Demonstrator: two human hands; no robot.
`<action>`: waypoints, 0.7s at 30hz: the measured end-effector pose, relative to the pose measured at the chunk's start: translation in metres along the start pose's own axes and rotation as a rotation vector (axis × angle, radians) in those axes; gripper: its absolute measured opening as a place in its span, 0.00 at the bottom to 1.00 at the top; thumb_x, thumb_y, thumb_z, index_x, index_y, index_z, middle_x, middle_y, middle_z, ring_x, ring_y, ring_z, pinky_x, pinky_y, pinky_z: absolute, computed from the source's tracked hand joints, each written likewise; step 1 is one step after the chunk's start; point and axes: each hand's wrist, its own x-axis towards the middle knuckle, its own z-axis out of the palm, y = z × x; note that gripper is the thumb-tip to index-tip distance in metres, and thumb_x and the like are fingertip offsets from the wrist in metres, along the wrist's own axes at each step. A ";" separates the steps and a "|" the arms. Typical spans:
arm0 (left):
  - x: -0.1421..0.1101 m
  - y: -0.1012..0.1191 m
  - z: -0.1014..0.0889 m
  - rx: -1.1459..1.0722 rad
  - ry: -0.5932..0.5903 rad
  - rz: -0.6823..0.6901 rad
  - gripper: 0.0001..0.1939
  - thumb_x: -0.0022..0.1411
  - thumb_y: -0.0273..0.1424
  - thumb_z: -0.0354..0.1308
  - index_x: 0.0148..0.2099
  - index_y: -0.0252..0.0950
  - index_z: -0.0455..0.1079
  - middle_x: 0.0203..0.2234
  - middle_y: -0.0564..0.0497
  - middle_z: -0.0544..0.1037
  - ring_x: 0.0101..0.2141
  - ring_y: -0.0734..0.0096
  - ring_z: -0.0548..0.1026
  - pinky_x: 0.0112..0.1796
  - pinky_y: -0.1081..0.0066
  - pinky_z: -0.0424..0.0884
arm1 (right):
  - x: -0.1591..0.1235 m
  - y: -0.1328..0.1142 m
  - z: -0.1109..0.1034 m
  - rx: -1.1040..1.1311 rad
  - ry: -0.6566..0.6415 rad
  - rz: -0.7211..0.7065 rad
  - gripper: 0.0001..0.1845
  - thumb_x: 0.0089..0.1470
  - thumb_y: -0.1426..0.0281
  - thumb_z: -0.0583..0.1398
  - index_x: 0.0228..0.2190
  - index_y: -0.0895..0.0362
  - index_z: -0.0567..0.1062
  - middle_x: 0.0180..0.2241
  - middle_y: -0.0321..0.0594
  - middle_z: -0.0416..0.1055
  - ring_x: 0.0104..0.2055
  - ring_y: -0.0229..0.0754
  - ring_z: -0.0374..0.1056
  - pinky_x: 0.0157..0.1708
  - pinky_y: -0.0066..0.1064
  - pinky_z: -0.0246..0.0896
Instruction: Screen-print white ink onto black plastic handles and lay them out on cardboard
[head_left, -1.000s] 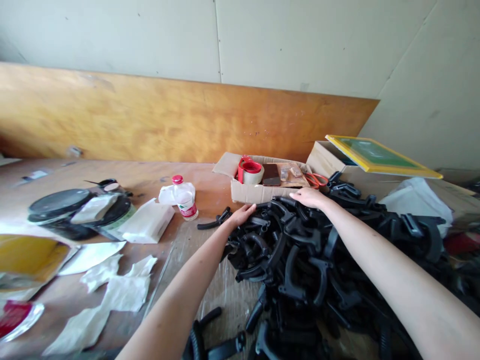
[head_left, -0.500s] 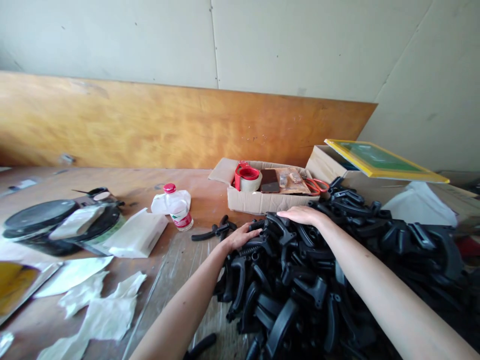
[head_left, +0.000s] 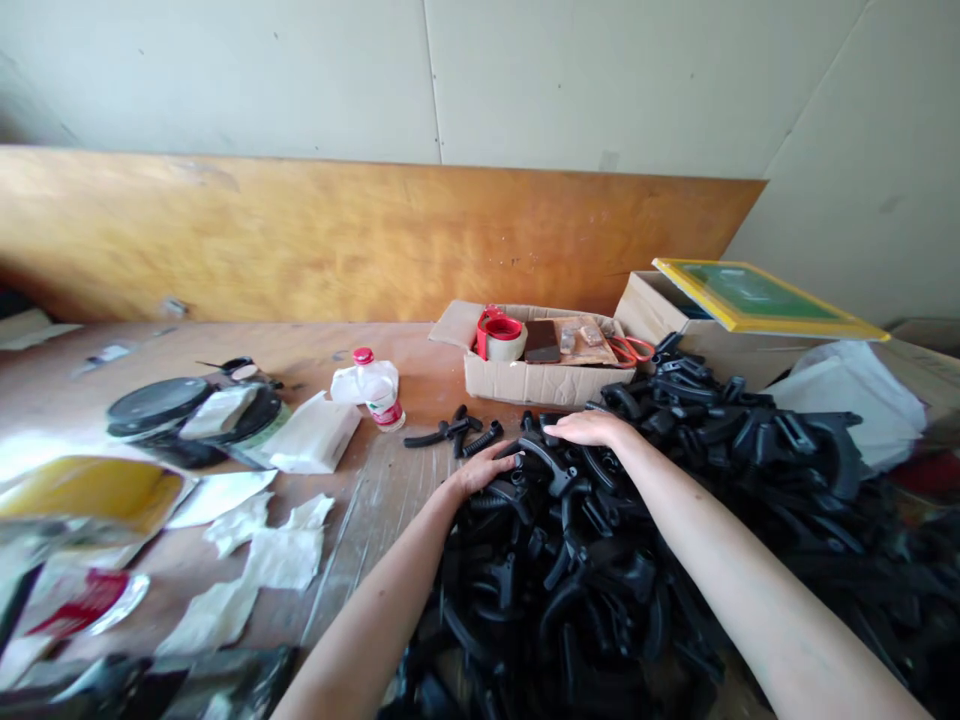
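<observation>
A big heap of black plastic parts (head_left: pixel 577 580), curved and handle-like, covers the right half of the table. On the heap's far left edge lies my left hand (head_left: pixel 484 472), its fingers stretched over some parts. My right hand (head_left: pixel 589 429) rests flat on the back of the heap, a little farther off, with its fingers extended and pointing left. Parts sit between the two hands, and neither hand has one lifted. Several loose black parts (head_left: pixel 454 430) lie just beyond my left hand.
Behind the heap stands a cardboard box (head_left: pixel 547 382) with tape and orange-handled scissors. A yellow-framed green panel (head_left: pixel 772 295) tops another carton at right. Left are a bottle (head_left: pixel 382 395), a white box (head_left: pixel 315 435), black-lidded tubs (head_left: pixel 161 402) and torn paper (head_left: pixel 285 550).
The view has shifted, showing more of the table's left side. Black parts at the heap's near edge have spread toward me over the plastic sheet. Both hands remain on the heap's far side.
</observation>
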 end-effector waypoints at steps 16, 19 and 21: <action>-0.238 0.025 0.084 0.313 0.070 0.027 0.28 0.55 0.48 0.58 0.53 0.37 0.71 0.50 0.47 0.74 0.50 0.58 0.71 0.55 0.63 0.62 | -0.195 -0.083 0.100 -0.034 0.150 -0.172 0.33 0.57 0.45 0.47 0.55 0.47 0.69 0.52 0.44 0.71 0.54 0.53 0.65 0.52 0.43 0.56; -0.284 0.032 0.097 0.460 0.074 0.082 0.27 0.57 0.48 0.57 0.54 0.39 0.71 0.53 0.46 0.72 0.52 0.58 0.70 0.56 0.64 0.61 | -0.233 -0.098 0.125 -0.001 0.272 -0.205 0.31 0.57 0.47 0.50 0.56 0.45 0.68 0.54 0.42 0.69 0.57 0.54 0.61 0.54 0.44 0.54; -0.313 0.034 0.105 0.557 0.075 0.082 0.27 0.58 0.49 0.56 0.55 0.41 0.71 0.55 0.47 0.70 0.53 0.58 0.69 0.56 0.64 0.62 | -0.256 -0.109 0.142 -0.011 0.338 -0.229 0.29 0.56 0.49 0.53 0.57 0.43 0.66 0.55 0.42 0.67 0.58 0.56 0.58 0.53 0.44 0.55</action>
